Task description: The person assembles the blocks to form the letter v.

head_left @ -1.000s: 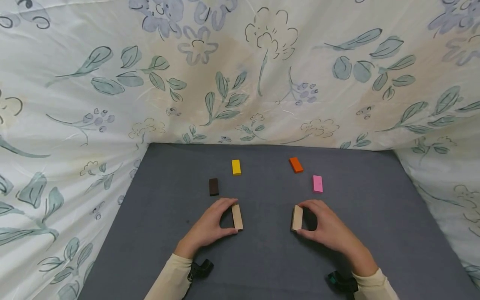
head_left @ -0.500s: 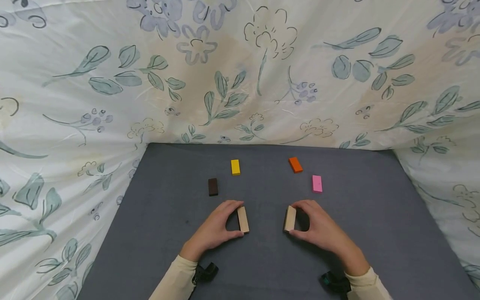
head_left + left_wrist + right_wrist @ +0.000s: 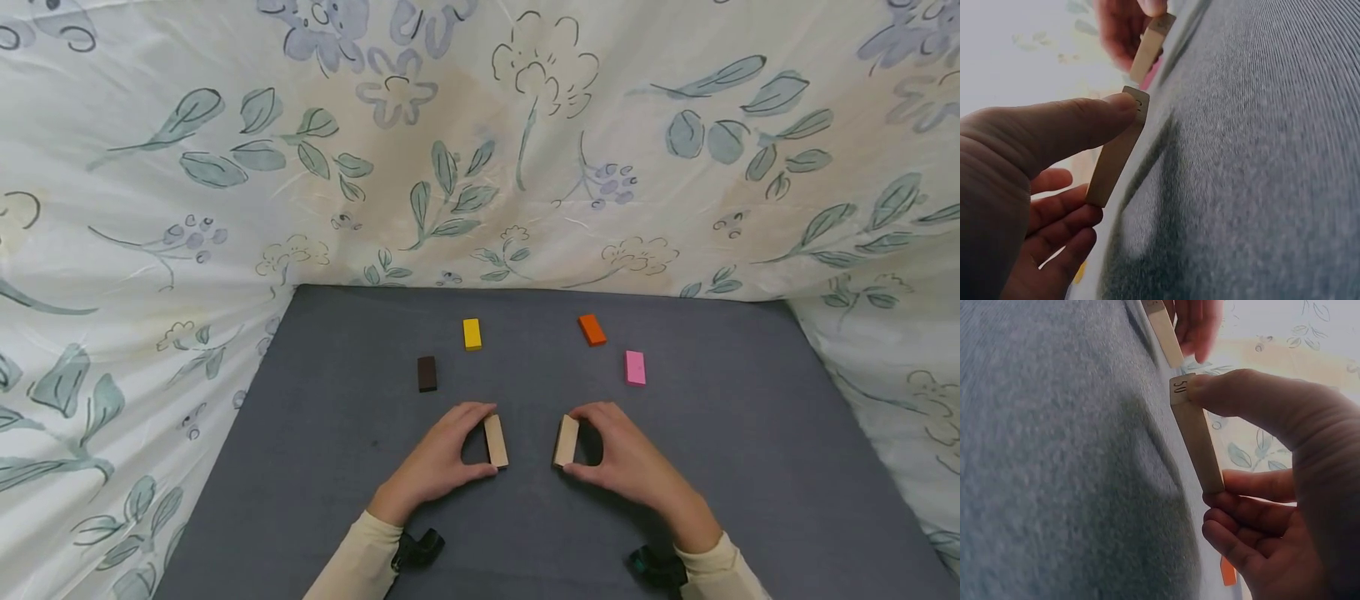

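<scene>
In the head view my left hand (image 3: 435,460) pinches a plain wooden block (image 3: 496,441) end to end between thumb and fingers. A matching wooden block (image 3: 566,441) is pinched the same way by my right hand (image 3: 633,462). The two blocks face each other across a small gap, tops leaning slightly inward at the far ends of the left one. The right wrist view shows what looks like 50 on the end of the right-hand block (image 3: 1200,440), beside my thumb. On the left-hand block (image 3: 1116,153), the thumb partly covers a dark mark. Both blocks cast shadows on the cloth.
A dark brown block (image 3: 427,374) and a yellow block (image 3: 472,334) lie beyond my left hand. Farther right are an orange block (image 3: 592,330) and a pink block (image 3: 635,367). Grey cloth (image 3: 322,417) covers the table; a flowered curtain (image 3: 450,150) hangs behind.
Both hands have moved inward with their wooden blocks, narrowing the gap between them. They have also come slightly nearer the front. The coloured blocks have stayed in place.
</scene>
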Demonstrator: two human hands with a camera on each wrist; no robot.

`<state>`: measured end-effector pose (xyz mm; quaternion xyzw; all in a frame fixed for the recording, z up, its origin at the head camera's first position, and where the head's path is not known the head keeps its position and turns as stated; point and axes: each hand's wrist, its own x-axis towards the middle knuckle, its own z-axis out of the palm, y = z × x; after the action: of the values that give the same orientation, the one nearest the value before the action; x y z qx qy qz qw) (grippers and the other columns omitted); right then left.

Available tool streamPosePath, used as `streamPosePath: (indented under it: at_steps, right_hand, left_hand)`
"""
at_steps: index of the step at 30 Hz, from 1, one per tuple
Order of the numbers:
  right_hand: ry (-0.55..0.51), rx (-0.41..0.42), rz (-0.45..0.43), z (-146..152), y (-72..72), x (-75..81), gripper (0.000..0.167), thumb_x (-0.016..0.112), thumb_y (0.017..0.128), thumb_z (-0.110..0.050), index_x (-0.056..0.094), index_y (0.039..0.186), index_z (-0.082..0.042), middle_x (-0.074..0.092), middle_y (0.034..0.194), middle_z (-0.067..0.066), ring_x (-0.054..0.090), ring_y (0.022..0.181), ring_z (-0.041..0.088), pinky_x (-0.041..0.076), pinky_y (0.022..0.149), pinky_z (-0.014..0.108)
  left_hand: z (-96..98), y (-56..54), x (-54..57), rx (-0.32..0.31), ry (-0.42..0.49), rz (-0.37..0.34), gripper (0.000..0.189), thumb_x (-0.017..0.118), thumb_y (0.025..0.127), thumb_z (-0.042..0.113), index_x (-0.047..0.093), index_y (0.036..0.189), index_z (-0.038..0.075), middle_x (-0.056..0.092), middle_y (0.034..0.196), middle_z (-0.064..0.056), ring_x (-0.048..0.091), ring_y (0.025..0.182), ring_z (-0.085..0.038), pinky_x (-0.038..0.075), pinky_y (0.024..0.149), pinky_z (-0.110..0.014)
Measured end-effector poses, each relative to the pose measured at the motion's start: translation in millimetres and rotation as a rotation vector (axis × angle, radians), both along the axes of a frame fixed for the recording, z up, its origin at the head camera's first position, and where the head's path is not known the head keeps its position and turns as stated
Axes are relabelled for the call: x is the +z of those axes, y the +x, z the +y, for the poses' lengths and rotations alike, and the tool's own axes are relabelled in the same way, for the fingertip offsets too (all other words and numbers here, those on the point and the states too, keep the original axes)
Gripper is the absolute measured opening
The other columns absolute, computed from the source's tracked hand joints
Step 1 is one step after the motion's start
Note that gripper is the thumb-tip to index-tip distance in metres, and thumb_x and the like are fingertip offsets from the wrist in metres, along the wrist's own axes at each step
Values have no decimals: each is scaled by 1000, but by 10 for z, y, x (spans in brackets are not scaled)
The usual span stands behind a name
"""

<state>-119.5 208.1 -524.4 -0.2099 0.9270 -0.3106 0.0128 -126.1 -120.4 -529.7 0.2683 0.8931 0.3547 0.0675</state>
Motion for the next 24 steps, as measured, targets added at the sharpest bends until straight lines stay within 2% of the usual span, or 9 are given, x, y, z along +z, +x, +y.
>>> streamPosePath:
  at_steps: [8,16,24]
  right_hand:
    - [7,-6,-4,-92,2,0,68,100,78,-31,68,133,-9,64,126,3,58,114,22,56,97,51]
    - [9,3,-1,-193,0,-15,69,101,77,-34,68,132,-8,64,124,4,58,116,23,56,101,50]
    - [25,24,48,-282,-29,-28,70,101,76,-37,68,130,-7,65,122,4,58,115,23,56,99,49]
  left_hand:
    - [65,3,14,-18,-23,18,85,94,89,31,52,160,10,56,153,-6,53,142,-25,47,116,-49]
    - [123,11,11,-9,-33,16,85,94,89,30,52,160,8,56,153,-6,54,140,-26,47,116,-49]
    - [177,13,19,-15,-49,27,84,94,90,32,53,159,9,56,152,-6,55,139,-25,48,115,-48]
